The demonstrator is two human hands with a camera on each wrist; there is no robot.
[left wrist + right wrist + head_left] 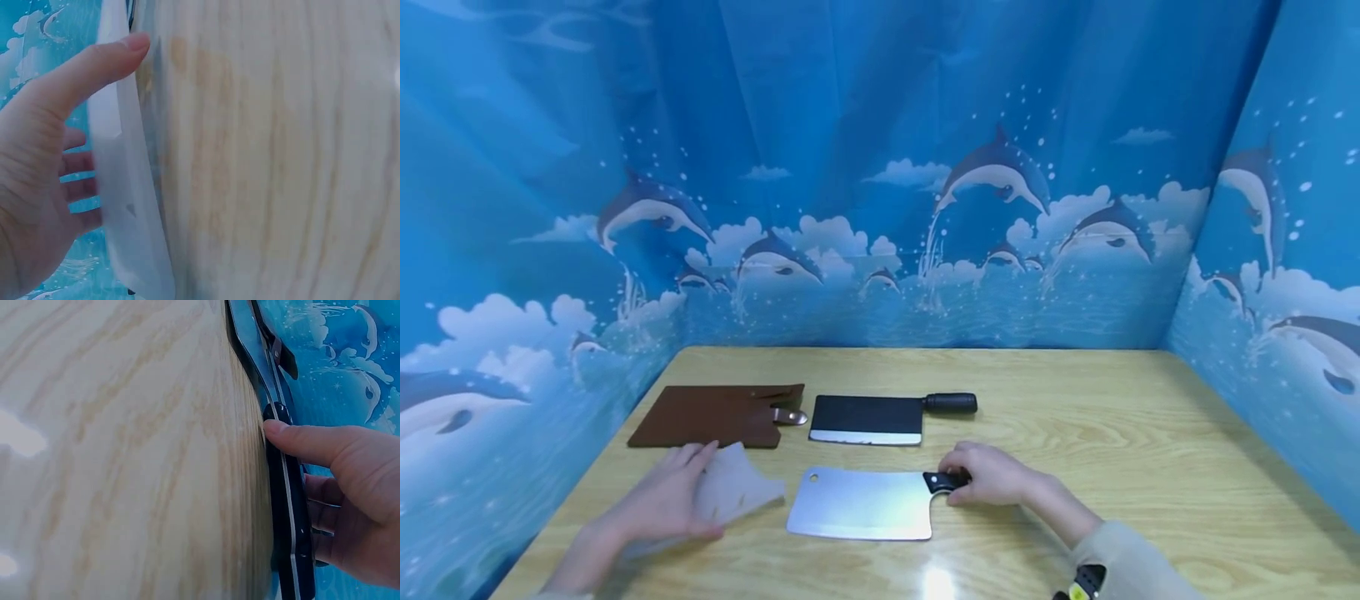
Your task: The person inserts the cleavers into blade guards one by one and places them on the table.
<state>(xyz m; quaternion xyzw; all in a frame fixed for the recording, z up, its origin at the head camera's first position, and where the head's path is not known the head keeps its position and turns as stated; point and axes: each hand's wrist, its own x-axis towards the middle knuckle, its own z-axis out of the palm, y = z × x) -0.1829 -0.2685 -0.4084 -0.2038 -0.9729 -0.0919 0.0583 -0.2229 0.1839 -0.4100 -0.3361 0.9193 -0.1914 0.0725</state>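
Observation:
A cleaver [861, 504] with a bright silver blade lies flat on the table, its blade pointing left. My right hand [992, 475] holds its black handle, which the right wrist view shows as a riveted handle [289, 506] between thumb and fingers. To the left, my left hand [666, 496] grips a translucent white blade sheath [737, 487] with a notched end. In the left wrist view the thumb is on one side of the sheath [128, 187] and the fingers are on the other. A gap separates the sheath from the cleaver blade.
Behind the cleaver lies a second cleaver [867, 418] with a dark blade and black round handle. A brown leather sheath [707, 415] with a snap strap sits at the back left. The wooden table [1112, 433] is bordered by blue dolphin curtains [865, 167].

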